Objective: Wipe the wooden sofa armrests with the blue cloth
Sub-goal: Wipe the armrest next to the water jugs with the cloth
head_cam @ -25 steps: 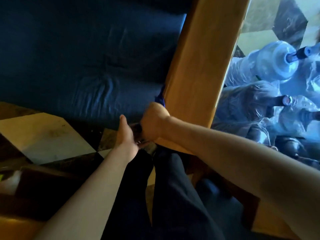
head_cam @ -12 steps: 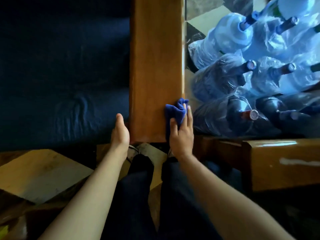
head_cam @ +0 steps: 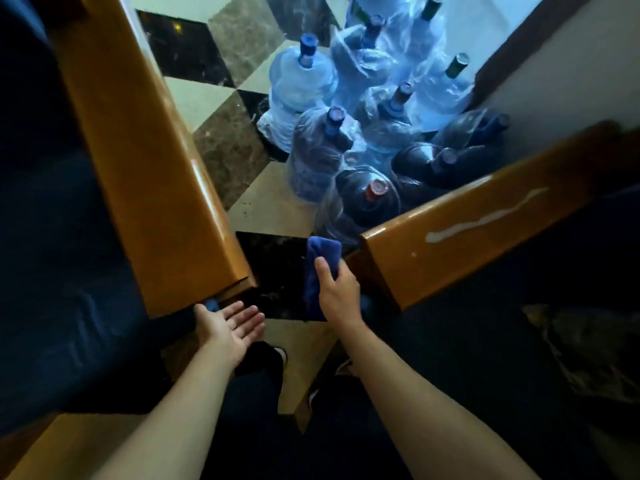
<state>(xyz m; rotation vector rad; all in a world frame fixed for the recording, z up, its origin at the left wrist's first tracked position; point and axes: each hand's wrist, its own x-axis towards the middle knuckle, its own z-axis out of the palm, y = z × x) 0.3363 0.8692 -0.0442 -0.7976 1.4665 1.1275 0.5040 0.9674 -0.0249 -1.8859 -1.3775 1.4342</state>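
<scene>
My right hand [head_cam: 335, 292] grips the bunched blue cloth [head_cam: 322, 256] in the gap between two wooden armrests, just left of the front end of the right one. The left armrest [head_cam: 145, 161] runs from the upper left down to its end near the middle. The right armrest [head_cam: 460, 230] stretches up to the right and carries a long pale smear on its top. My left hand [head_cam: 230, 323] hangs palm up with relaxed fingers, just below the end of the left armrest, and holds nothing.
Several large plastic water bottles [head_cam: 322, 157] wrapped in film stand on the checkered tile floor [head_cam: 221, 88] beyond the gap. Dark blue sofa cushions [head_cam: 45, 220] lie left of the left armrest. My dark-trousered legs and shoes [head_cam: 277, 358] are below.
The view swung right. My right hand came off the left armrest with the cloth and now sits by the end of the right armrest. My left hand turned palm up.
</scene>
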